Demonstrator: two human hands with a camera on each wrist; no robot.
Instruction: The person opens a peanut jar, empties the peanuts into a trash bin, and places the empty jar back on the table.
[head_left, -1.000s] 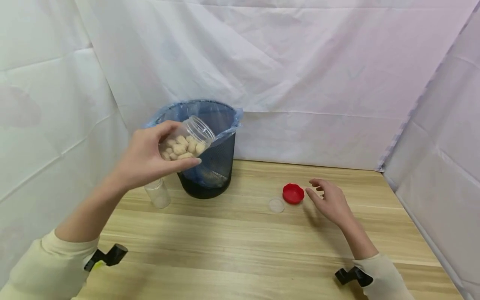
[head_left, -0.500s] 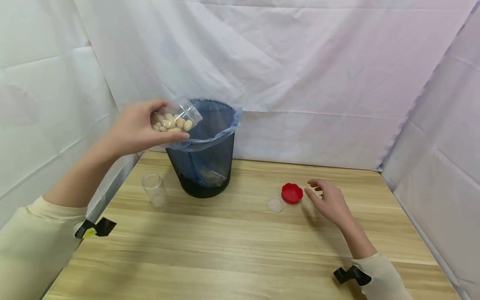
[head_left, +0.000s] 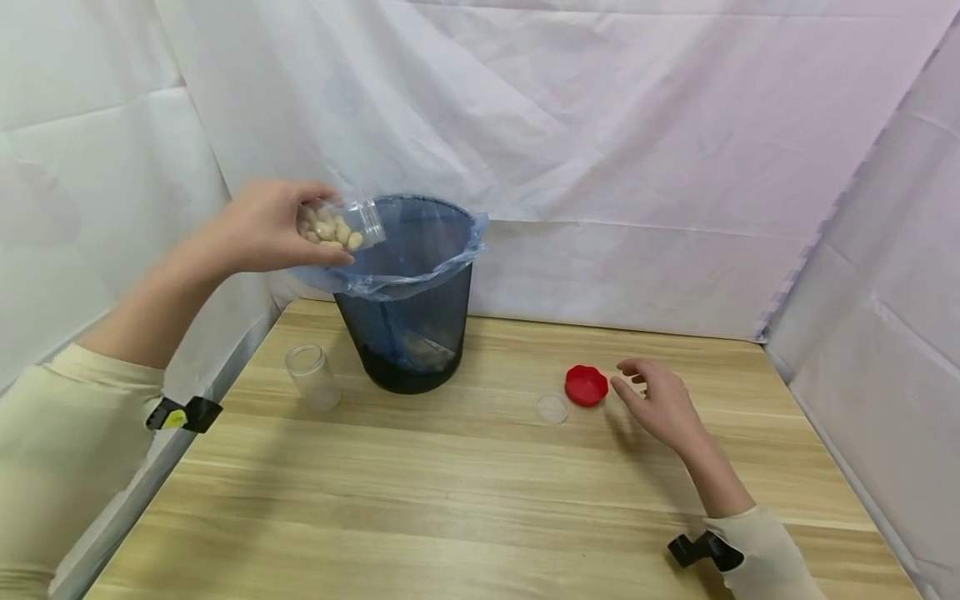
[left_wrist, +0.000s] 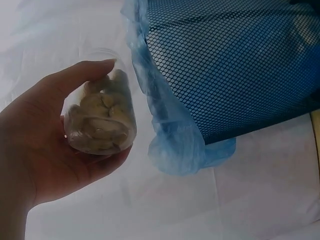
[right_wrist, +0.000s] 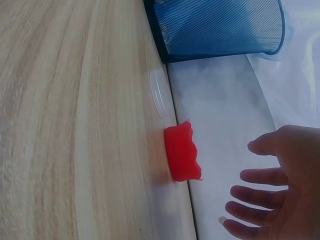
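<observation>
My left hand (head_left: 262, 225) grips a clear jar (left_wrist: 102, 115), thumb on one side and fingers on the other. Pale, oval, nut-like pieces (head_left: 324, 227) fill part of it. The jar lies tilted on its side, its uncovered mouth pointing right over the left rim of a black mesh bin (head_left: 408, 342) with a blue liner (left_wrist: 175, 135). On the right, my right hand (head_left: 660, 404) is held above the table with its fingers relaxed and nothing in them. Just left of its fingertips is a red scalloped lid (head_left: 587, 386), beside a thin clear disc (head_left: 552, 408).
A second clear jar (head_left: 315, 379), without a lid, stands left of the bin. The wooden table (head_left: 465, 500) meets white cloth walls (head_left: 600, 125) at the back and both sides. Something pale shows through the mesh low in the bin.
My left hand has moved up and left with the jar, from in front of the bin to its left rim, uncovering the second jar. The right hand has stayed where it was.
</observation>
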